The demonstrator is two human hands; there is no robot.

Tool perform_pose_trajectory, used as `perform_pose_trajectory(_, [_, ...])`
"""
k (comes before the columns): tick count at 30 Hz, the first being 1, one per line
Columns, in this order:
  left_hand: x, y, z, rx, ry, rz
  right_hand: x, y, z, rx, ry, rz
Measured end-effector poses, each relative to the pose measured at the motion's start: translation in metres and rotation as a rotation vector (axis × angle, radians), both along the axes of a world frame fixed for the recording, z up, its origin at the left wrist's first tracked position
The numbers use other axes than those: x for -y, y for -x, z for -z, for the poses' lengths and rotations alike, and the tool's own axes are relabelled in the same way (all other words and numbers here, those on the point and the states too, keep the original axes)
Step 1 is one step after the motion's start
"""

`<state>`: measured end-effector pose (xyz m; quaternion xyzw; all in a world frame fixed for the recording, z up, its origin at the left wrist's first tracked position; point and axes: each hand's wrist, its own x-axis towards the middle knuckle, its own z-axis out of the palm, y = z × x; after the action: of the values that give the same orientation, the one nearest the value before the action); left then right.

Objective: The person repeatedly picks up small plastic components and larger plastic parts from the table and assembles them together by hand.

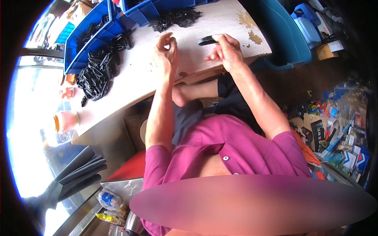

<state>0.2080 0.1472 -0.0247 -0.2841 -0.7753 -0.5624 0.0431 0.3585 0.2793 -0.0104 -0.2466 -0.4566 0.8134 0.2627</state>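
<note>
My right hand (229,53) grips a small, glossy black oblong piece (206,40) between thumb and forefinger above the worn white table (130,84). My left hand (167,53) is raised over the same table, its fingers curled toward the thumb in a loose ring. Whatever is in that pinch, if anything, is too small to make out. Beyond the hands lies a heap of small black parts (177,18). To the left, longer black plastic pieces (96,74) are piled beside a blue bin (70,55) that holds more of them.
Another blue bin (138,13) stands at the table's far edge. A teal tub (289,51) is off the right end. A jar with an orange lid (65,121) stands at the left. Mixed packages and scraps (334,133) cover the floor at right. A folded dark umbrella (75,177) is at lower left.
</note>
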Motion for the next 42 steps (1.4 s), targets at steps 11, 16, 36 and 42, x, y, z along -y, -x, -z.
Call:
perform_pose_trajectory(11, [0.000,0.072,-0.002,-0.563,0.500,-0.023,-0.112,-0.045,-0.021,0.206,0.023,0.619])
perform_pose_trajectory(16, [0.003,0.071,0.011,-0.627,0.458,0.011,-0.102,-0.035,-0.018,0.295,-0.004,0.551])
perform_pose_trajectory(36, [0.003,-0.028,-0.005,1.143,-0.553,0.471,0.002,0.031,0.005,0.123,-0.288,-0.249])
perform_pose_trajectory(42, [0.002,-0.040,-0.001,1.012,-0.570,0.384,0.003,0.029,0.002,0.135,-0.315,-0.256])
